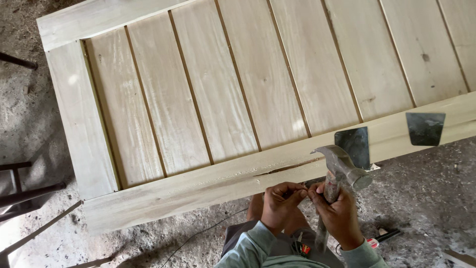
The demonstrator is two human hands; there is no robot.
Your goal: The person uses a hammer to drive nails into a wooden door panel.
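The right hand gripped a claw hammer just below the wooden door frame's cracked edge; the left hand fingers pinched together beside it, contents unclear

Two hands are seen at about five o'clock, a left hand and a right hand. One hammer is counted, gripped in the right hand. One wooden panel door is shown, filling the frame from nine to three o'clock. Eight vertical boards can be counted within its frame, the last cut off at the picture's edge. Two dark metal scraper blades are seen on the lower rail toward three o'clock. One split in that rail is visible.
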